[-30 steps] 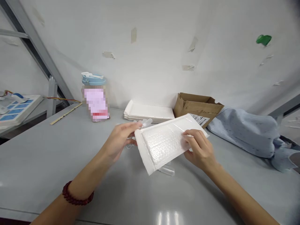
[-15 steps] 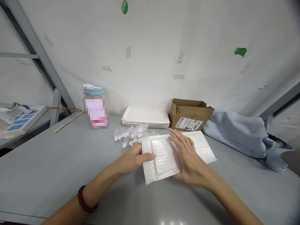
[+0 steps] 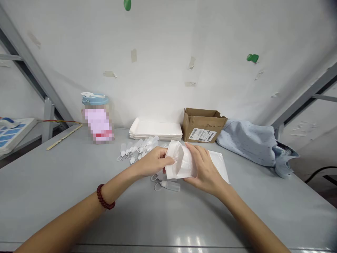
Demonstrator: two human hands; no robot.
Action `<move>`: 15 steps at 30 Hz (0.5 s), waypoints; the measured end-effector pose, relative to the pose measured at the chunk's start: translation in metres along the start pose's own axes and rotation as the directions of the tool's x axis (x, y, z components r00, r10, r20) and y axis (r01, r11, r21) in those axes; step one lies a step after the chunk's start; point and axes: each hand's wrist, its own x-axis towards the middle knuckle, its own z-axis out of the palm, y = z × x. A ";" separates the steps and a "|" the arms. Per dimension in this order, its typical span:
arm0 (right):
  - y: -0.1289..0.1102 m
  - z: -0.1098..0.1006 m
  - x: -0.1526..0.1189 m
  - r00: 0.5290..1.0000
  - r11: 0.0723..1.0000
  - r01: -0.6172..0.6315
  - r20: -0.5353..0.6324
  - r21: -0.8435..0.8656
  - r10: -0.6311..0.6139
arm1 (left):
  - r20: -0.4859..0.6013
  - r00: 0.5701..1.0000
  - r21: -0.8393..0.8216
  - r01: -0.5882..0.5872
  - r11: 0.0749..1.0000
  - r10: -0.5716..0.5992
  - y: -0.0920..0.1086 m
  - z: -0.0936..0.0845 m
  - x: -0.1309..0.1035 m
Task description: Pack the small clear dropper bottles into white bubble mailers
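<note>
A white bubble mailer (image 3: 187, 162) is held above the table between both hands, its left end bent up and its mouth gaping a little. My left hand (image 3: 155, 162) pinches that left end between thumb and fingers. Wrapped around the mailer's middle is my right hand (image 3: 204, 170), thumb below and fingers on top. Another white mailer (image 3: 219, 163) shows beyond the right hand; whether it is a separate piece I cannot tell. Small clear plastic bottles (image 3: 140, 147) with loops lie in a pile behind my left hand, and one bottle (image 3: 171, 186) lies just below the mailer.
A stack of white mailers (image 3: 156, 130) lies by the wall, beside an open cardboard box (image 3: 204, 123). Light blue cloth (image 3: 247, 144) is at the right. A blue-lidded container (image 3: 96, 116) stands at the left, near a thin stick (image 3: 64, 137) and a power strip (image 3: 15, 131).
The mailer's left end has been bent up and its mouth has come apart. Both hands have moved closer together, and bottles beneath the mailer have come into view. The camera has turned slightly right.
</note>
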 end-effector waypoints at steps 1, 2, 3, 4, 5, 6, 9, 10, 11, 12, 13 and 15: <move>0.001 0.000 -0.001 1.000 1.000 0.002 0.006 -0.006 -0.002 | -0.025 1.000 0.010 0.006 1.000 -0.005 -0.003 0.001 0.000; 0.003 0.001 -0.001 1.000 1.000 0.004 0.015 -0.012 -0.004 | -0.055 0.998 0.019 0.014 1.000 -0.013 -0.005 0.003 -0.002; 0.003 0.001 -0.002 1.000 1.000 0.006 0.025 -0.016 -0.006 | -0.085 0.996 0.028 0.025 0.999 -0.023 -0.008 0.005 -0.003; 0.004 0.001 -0.002 0.999 1.000 0.009 0.033 -0.020 -0.009 | -0.114 0.993 0.038 0.039 0.998 -0.034 -0.010 0.006 -0.005; 0.004 0.002 -0.003 0.999 1.000 0.011 0.039 -0.023 -0.010 | -0.143 0.989 0.054 0.052 0.997 -0.043 -0.012 0.007 -0.007; 0.004 0.002 -0.003 0.999 1.000 0.015 0.041 -0.026 -0.014 | -0.174 0.984 0.076 0.060 0.995 -0.046 -0.013 0.007 -0.009; 0.010 0.003 -0.002 1.000 0.999 0.016 0.020 -0.046 -0.015 | -0.269 0.963 0.164 0.056 0.985 -0.010 -0.013 0.003 -0.014; 0.014 0.003 -0.002 1.000 0.998 0.005 0.006 -0.059 -0.005 | -0.298 0.955 0.199 0.047 0.979 0.014 -0.012 0.001 -0.015; 0.019 0.003 -0.002 1.000 0.997 -0.018 -0.012 -0.075 0.017 | -0.310 0.950 0.236 0.038 0.971 0.038 -0.012 -0.002 -0.016; 0.025 0.003 -0.002 0.998 0.994 -0.049 -0.035 -0.094 0.046 | -0.297 0.953 0.274 0.027 0.961 0.058 -0.012 -0.004 -0.017; 0.031 0.002 -0.002 0.995 0.990 -0.086 -0.059 -0.113 0.079 | -0.259 0.964 0.310 0.016 0.951 0.068 -0.012 -0.006 -0.018; 0.043 0.002 -0.003 0.985 0.978 -0.151 -0.106 -0.145 0.136 | -0.127 0.990 0.373 -0.004 0.928 0.056 -0.013 -0.006 -0.020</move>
